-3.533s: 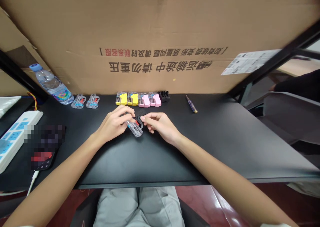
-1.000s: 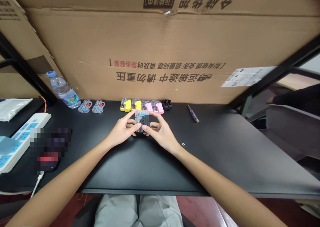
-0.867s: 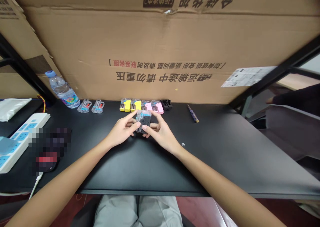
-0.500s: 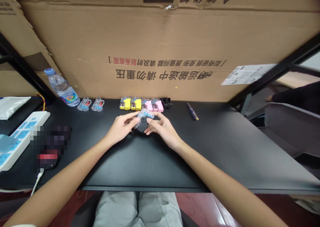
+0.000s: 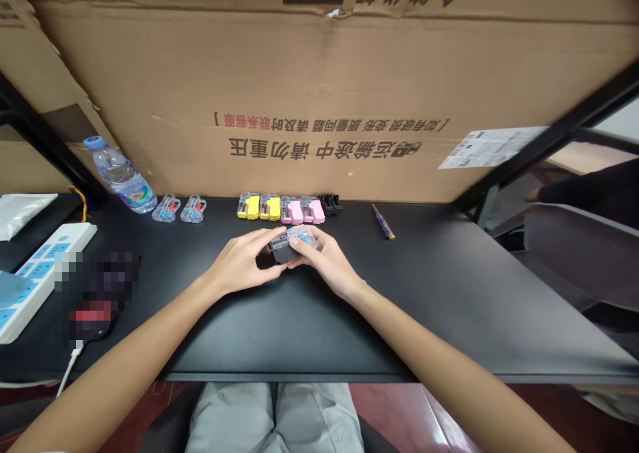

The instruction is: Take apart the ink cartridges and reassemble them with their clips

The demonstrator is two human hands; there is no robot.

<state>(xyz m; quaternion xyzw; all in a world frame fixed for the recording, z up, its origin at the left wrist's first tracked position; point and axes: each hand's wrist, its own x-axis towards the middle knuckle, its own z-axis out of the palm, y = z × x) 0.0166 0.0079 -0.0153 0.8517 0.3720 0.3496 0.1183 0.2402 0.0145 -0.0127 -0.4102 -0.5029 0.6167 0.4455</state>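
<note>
Between my hands, just over the black tabletop [image 5: 319, 326], is a small clear-and-black plastic casing [image 5: 288, 251] with bluish parts showing inside. My right hand [image 5: 332, 260] grips it, thumb laid over the clear top. My left hand [image 5: 241, 259] holds the other end, fingertips along the upper edge and thumb at the bottom. Behind them stand two yellow-and-clear pieces [image 5: 270, 207] and two pink-and-clear pieces [image 5: 313, 210] in a row, with black plastic parts [image 5: 330, 205] at its right end.
Two clear casings with red bits [image 5: 193, 209] lie to the left near a water bottle [image 5: 122, 177]. A screwdriver [image 5: 383, 223] lies at right. A white power strip [image 5: 44, 273] and a blurred-out dark object with a cable [image 5: 102, 297] occupy the left side. Cardboard [image 5: 319, 74] rises behind.
The casing has been turned in my hands, so its round black face no longer shows and a labelled side does. My left hand has shifted its grip, thumb now lower.
</note>
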